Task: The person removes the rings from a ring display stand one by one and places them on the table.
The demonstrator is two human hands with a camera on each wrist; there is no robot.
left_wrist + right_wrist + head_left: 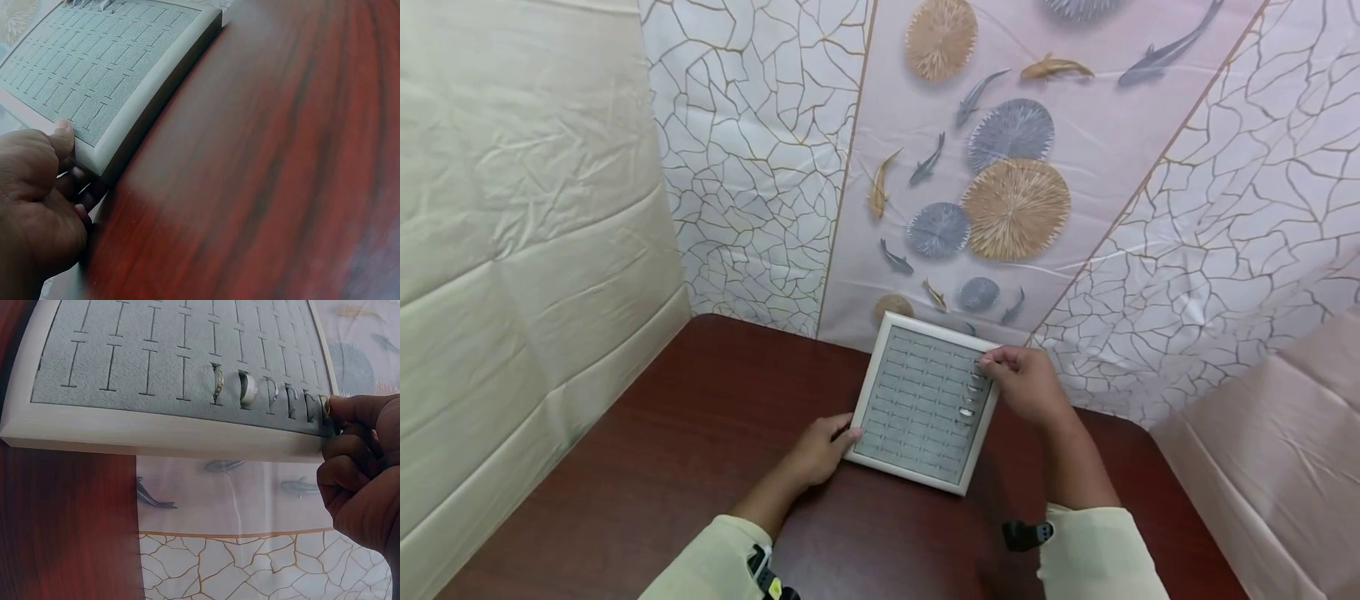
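Note:
A ring display tray (910, 392) with a pale frame and a grey slotted pad is tilted above the table. My left hand (820, 451) grips its lower left side, thumb on the frame and fingers underneath, as the left wrist view shows. Several rings stand in the slots along the right side, among them a wide silver ring (247, 389) and a patterned ring (217, 382). At the upper end of that row, my right hand (1028, 385) pinches a gold-coloured ring (325, 407) between thumb and index finger. This ring is partly hidden by the fingertips.
Under the tray lies a dark red wooden table (737, 400). A patterned cloth (760, 167) with fish and round shapes hangs behind it. Cream cloth (535, 208) closes off the left side, and more pale cloth (1277, 442) hangs at the right.

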